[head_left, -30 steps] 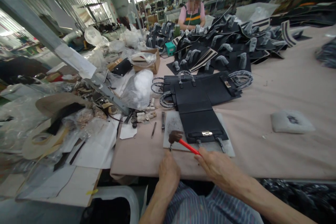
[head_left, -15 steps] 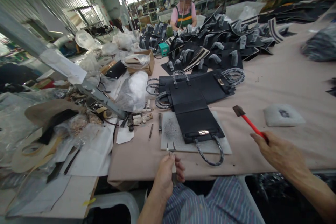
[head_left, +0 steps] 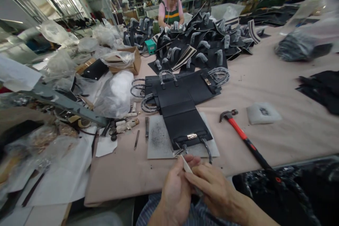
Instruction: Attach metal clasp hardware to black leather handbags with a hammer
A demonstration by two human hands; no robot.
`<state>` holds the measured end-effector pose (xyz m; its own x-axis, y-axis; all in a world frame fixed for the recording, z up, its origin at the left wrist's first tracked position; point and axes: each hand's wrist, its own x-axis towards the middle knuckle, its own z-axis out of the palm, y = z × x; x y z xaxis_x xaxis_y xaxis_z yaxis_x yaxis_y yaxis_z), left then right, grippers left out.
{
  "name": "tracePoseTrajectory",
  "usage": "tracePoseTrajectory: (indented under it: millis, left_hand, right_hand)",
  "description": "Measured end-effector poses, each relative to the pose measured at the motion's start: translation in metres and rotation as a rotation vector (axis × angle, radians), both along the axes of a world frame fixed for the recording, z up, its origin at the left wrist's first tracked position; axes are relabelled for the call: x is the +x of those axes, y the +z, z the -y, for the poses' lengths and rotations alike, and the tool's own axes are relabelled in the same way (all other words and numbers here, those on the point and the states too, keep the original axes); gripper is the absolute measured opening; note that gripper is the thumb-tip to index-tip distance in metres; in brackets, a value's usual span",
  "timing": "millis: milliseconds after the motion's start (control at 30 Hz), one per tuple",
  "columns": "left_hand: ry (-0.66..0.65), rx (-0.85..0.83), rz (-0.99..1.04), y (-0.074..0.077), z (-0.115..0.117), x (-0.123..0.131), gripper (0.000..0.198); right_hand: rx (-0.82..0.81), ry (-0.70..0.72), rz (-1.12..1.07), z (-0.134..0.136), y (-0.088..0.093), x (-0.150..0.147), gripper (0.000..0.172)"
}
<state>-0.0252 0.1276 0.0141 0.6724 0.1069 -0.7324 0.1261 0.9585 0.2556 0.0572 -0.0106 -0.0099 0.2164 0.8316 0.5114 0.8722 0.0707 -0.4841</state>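
Pinching a pale flat strip [head_left: 189, 169], the right hand [head_left: 213, 185] closes its fingers on it and presses it toward the half-curled left hand [head_left: 176, 194], whose fingers also wrap it; the hands hide its lower end. Just beyond the fingertips, at lower centre, lies a black leather bag panel [head_left: 182, 123] with a gold clasp [head_left: 192, 136] and a wrapped handle [head_left: 208, 150], resting on a grey board [head_left: 156, 137]. Its far end joins more black leather stretching toward the centre. To the right, a red-handled hammer [head_left: 239, 131] lies on the beige-covered table [head_left: 119, 180], its grip running past the near edge, and a pale pad [head_left: 262, 113] sits further right. Left of the board lie a slim awl [head_left: 136, 139] and a flat steel tool [head_left: 146, 129]. Further left, a bulging plastic bag [head_left: 115, 93] and a cardboard box [head_left: 127, 60] partly block the view, with a metal beam [head_left: 66, 104] crossing in front of the clutter. Upper centre, a co-worker [head_left: 171, 10] sits behind heaped black leather pieces [head_left: 201, 42].
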Motion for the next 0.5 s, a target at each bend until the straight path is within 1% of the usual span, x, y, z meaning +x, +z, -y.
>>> tracePoseTrajectory:
  millis: [67,167,233,267,333,400,433,467,500]
  left_hand:
    - [-0.039,-0.009,0.016,0.000,0.002,0.004,0.035]
    - [-0.106,-0.060,0.027,-0.003,0.005,0.008,0.036]
    - [-0.140,-0.041,0.039,-0.006,0.008,0.010,0.045]
    - [-0.158,0.012,0.038,-0.007,0.009,0.010,0.050]
    - [-0.211,0.224,-0.011,-0.009,0.004,0.009,0.055]
    - [-0.277,0.492,-0.122,-0.013,-0.008,0.009,0.053]
    - [-0.288,0.620,-0.184,-0.015,-0.016,0.009,0.049]
    - [-0.280,0.733,-0.240,-0.017,-0.026,0.010,0.045]
    - [-0.255,0.820,-0.283,-0.020,-0.035,0.012,0.040]
  right_hand:
    - [0.037,0.019,-0.010,-0.005,-0.001,0.001,0.046]
    - [0.107,0.010,-0.025,-0.006,-0.003,0.009,0.037]
    - [0.199,-0.078,-0.112,-0.009,-0.003,0.014,0.031]
    - [0.232,-0.166,-0.191,-0.011,-0.002,0.017,0.026]
    - [0.243,-0.408,-0.420,-0.019,-0.003,0.025,0.016]
    - [0.241,-0.626,-0.682,-0.028,-0.006,0.039,0.013]
    - [0.265,-0.693,-0.813,-0.033,-0.010,0.048,0.016]
    - [0.310,-0.717,-0.943,-0.038,-0.014,0.057,0.018]
    - [0.369,-0.707,-1.060,-0.043,-0.019,0.066,0.020]
